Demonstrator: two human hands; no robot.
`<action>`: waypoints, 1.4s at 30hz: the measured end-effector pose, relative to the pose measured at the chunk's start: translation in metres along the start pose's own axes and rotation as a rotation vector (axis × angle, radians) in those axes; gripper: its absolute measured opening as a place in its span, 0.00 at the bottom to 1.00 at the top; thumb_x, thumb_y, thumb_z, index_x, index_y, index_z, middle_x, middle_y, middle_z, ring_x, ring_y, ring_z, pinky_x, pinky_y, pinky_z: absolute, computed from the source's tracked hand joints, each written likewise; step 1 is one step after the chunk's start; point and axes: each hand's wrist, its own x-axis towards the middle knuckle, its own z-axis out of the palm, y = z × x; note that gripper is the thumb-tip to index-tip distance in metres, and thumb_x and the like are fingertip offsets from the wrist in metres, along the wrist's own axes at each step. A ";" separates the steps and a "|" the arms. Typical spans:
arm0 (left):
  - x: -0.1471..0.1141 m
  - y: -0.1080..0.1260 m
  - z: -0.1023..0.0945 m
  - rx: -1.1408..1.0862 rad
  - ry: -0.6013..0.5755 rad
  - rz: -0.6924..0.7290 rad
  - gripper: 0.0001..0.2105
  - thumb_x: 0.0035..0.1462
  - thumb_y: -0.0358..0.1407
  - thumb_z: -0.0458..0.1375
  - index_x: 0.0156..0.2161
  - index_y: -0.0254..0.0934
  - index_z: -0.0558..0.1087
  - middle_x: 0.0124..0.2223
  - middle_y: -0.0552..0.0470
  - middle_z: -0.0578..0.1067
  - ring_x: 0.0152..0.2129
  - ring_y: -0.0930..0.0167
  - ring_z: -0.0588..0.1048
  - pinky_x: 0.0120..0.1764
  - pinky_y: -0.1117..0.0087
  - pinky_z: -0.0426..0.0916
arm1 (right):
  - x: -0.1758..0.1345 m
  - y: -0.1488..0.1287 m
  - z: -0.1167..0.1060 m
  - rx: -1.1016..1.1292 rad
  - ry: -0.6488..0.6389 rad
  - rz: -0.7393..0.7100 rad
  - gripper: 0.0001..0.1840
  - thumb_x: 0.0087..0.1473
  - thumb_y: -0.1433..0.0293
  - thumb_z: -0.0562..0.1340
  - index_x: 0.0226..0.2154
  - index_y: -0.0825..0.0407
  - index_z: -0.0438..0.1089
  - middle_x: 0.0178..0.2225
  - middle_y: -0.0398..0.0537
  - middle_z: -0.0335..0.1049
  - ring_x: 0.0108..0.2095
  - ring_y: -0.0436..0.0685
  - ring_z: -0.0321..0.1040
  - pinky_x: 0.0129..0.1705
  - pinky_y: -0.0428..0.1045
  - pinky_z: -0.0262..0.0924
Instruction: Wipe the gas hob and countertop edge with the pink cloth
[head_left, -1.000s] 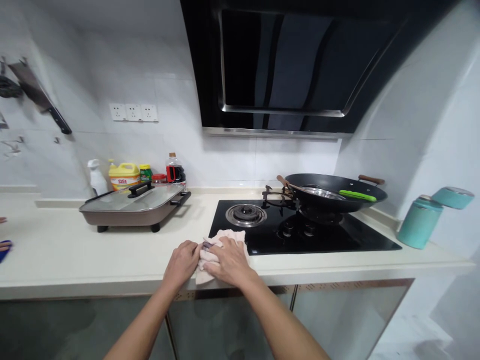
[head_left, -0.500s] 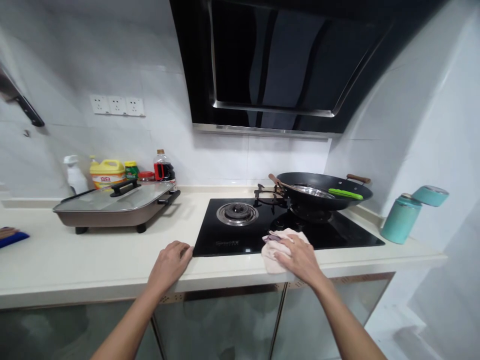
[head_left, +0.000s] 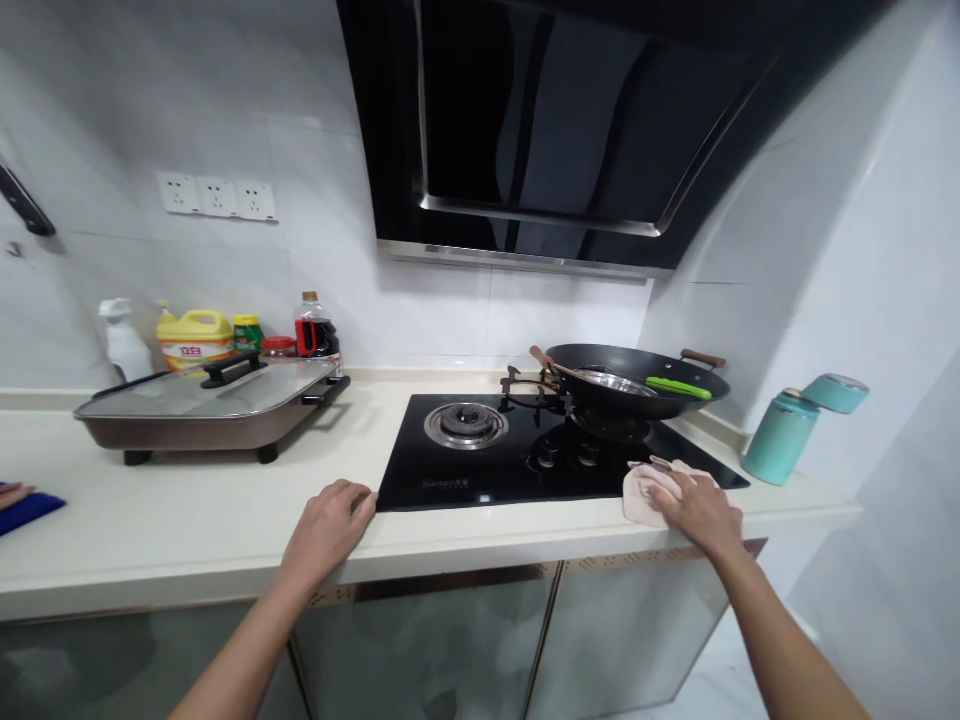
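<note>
My right hand (head_left: 697, 510) presses a pale pink cloth (head_left: 645, 495) down at the front right edge of the black glass gas stove (head_left: 480, 490). Part of the cloth is hidden under the palm, and part lies over the counter rim. On the cream countertop (head_left: 225, 510), my left hand (head_left: 330, 525) rests palm down beside the stove's front left corner, fingers loosely bent and thumb apart, holding nothing. Behind the cloth, a black wok (head_left: 630, 395) sits over the right burner with a bright green-handled utensil (head_left: 679, 388) in it. The left burner (head_left: 466, 425) is uncovered.
A lidded electric pan (head_left: 202, 410) stands left, before a yellow jug (head_left: 195, 340), spray bottle (head_left: 126, 340) and dark sauce bottle (head_left: 316, 330). A teal flask (head_left: 781, 440) is at right. Another person's fingers (head_left: 11, 495) touch a blue cloth (head_left: 34, 512). A range hood (head_left: 540, 130) hangs above.
My right hand has slid the pink cloth rightward along the stove's front edge, uncovering the control knobs. My left hand stays by the stove corner. The view has shifted slightly.
</note>
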 end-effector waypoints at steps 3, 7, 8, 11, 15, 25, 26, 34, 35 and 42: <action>0.000 0.000 0.002 0.019 -0.015 0.005 0.22 0.67 0.46 0.46 0.42 0.37 0.80 0.45 0.43 0.81 0.45 0.58 0.78 0.50 0.59 0.68 | -0.024 -0.018 -0.005 -0.039 -0.009 0.035 0.35 0.63 0.44 0.48 0.63 0.41 0.68 0.60 0.58 0.65 0.58 0.72 0.65 0.54 0.66 0.60; 0.000 0.001 0.002 0.049 -0.027 0.012 0.22 0.67 0.46 0.46 0.41 0.37 0.80 0.45 0.42 0.81 0.44 0.58 0.78 0.48 0.59 0.68 | -0.062 -0.069 -0.018 -0.027 -0.023 -0.103 0.31 0.64 0.47 0.51 0.62 0.41 0.69 0.58 0.58 0.65 0.56 0.71 0.64 0.53 0.65 0.59; 0.000 0.001 0.002 0.053 -0.024 0.014 0.22 0.67 0.46 0.46 0.41 0.37 0.80 0.45 0.42 0.81 0.44 0.58 0.78 0.48 0.59 0.68 | -0.072 -0.086 -0.022 -0.013 -0.016 -0.146 0.30 0.64 0.49 0.52 0.62 0.41 0.69 0.58 0.58 0.66 0.57 0.71 0.64 0.53 0.64 0.59; 0.001 0.001 0.002 0.053 -0.012 0.014 0.22 0.66 0.46 0.46 0.40 0.38 0.80 0.44 0.43 0.81 0.44 0.58 0.78 0.48 0.60 0.69 | -0.104 -0.143 -0.032 0.071 -0.015 -0.296 0.29 0.63 0.52 0.56 0.63 0.42 0.69 0.56 0.60 0.67 0.56 0.71 0.63 0.53 0.64 0.57; 0.001 0.000 0.002 0.032 -0.002 0.008 0.22 0.65 0.47 0.47 0.40 0.38 0.81 0.44 0.43 0.81 0.44 0.58 0.78 0.49 0.60 0.69 | -0.144 -0.211 -0.037 0.276 0.020 -0.524 0.28 0.60 0.56 0.62 0.62 0.40 0.69 0.55 0.57 0.69 0.53 0.70 0.63 0.54 0.63 0.55; 0.001 -0.001 0.001 -0.015 0.021 -0.003 0.20 0.65 0.46 0.48 0.39 0.39 0.81 0.44 0.44 0.82 0.43 0.59 0.78 0.48 0.61 0.69 | -0.119 -0.151 -0.028 0.794 -0.072 -0.702 0.22 0.53 0.66 0.60 0.50 0.39 0.77 0.54 0.48 0.71 0.55 0.63 0.64 0.58 0.57 0.59; 0.000 0.000 0.001 -0.021 0.025 -0.006 0.20 0.65 0.46 0.48 0.39 0.40 0.81 0.44 0.44 0.82 0.43 0.59 0.78 0.48 0.61 0.69 | -0.104 -0.134 -0.028 0.801 -0.019 -0.636 0.22 0.54 0.66 0.58 0.50 0.41 0.78 0.55 0.50 0.71 0.56 0.63 0.64 0.59 0.57 0.60; -0.001 0.006 -0.001 -0.022 0.008 -0.029 0.19 0.65 0.45 0.48 0.38 0.39 0.80 0.44 0.44 0.81 0.42 0.59 0.78 0.48 0.60 0.69 | 0.016 -0.057 -0.023 0.255 0.084 -0.007 0.35 0.63 0.50 0.50 0.69 0.39 0.62 0.65 0.57 0.58 0.60 0.70 0.64 0.59 0.65 0.60; -0.001 0.006 -0.001 -0.022 0.007 -0.032 0.19 0.66 0.45 0.48 0.38 0.39 0.80 0.43 0.44 0.81 0.42 0.59 0.78 0.48 0.60 0.68 | 0.025 -0.059 -0.019 0.191 0.032 -0.019 0.35 0.64 0.49 0.49 0.70 0.38 0.59 0.68 0.58 0.54 0.62 0.73 0.62 0.59 0.68 0.59; -0.001 0.005 0.000 -0.007 0.012 -0.035 0.19 0.66 0.45 0.48 0.39 0.40 0.80 0.43 0.45 0.81 0.43 0.60 0.78 0.48 0.61 0.68 | 0.048 -0.084 -0.004 0.021 -0.220 -0.170 0.28 0.64 0.48 0.49 0.60 0.32 0.71 0.68 0.51 0.56 0.63 0.76 0.57 0.60 0.77 0.52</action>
